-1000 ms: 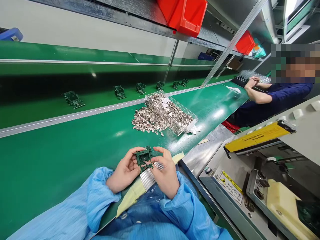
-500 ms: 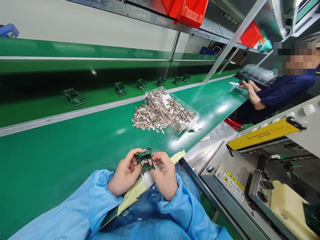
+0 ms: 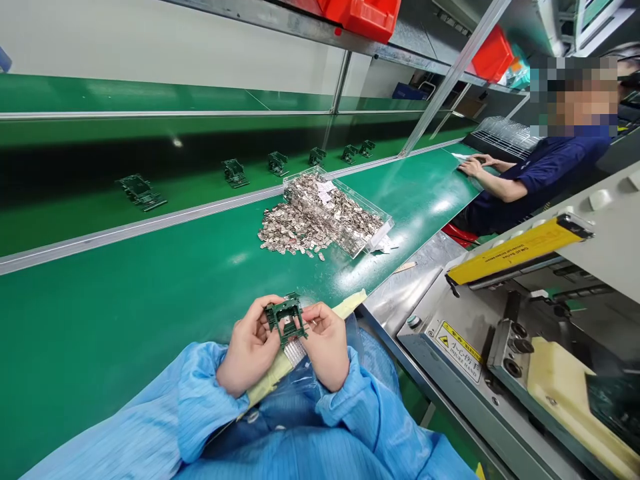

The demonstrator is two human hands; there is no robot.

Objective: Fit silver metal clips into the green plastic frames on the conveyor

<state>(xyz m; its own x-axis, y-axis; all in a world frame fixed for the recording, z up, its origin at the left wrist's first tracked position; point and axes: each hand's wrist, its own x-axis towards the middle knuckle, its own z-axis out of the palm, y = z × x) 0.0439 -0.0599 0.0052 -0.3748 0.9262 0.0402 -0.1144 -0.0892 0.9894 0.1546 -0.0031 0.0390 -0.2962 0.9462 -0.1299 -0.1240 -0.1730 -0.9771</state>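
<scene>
Both my hands are low in the middle of the view, on a dark green frame-shaped component (image 3: pixel 286 319). My left hand (image 3: pixel 249 347) grips its left side, and my right hand (image 3: pixel 325 347) pinches its right side. A silver strip of small metal pieces (image 3: pixel 295 352) lies below the component between my hands, partly hidden by them. A pale yellow sheet (image 3: pixel 350 303) runs under the strip towards the belt's edge.
A clear acrylic bin (image 3: pixel 345 223) of metal pieces spills a loose pile (image 3: pixel 283 233) onto the green belt (image 3: pixel 125 320). Several green components stand on a far belt (image 3: pixel 235 173). A co-worker's hands (image 3: pixel 473 165) rest at the belt. A machine (image 3: pixel 450 340) stands right.
The metal strip shows less below the component, now mostly behind my hands. The co-worker's hands have moved left along the belt and no longer hold a green component up. The view has shifted slightly.
</scene>
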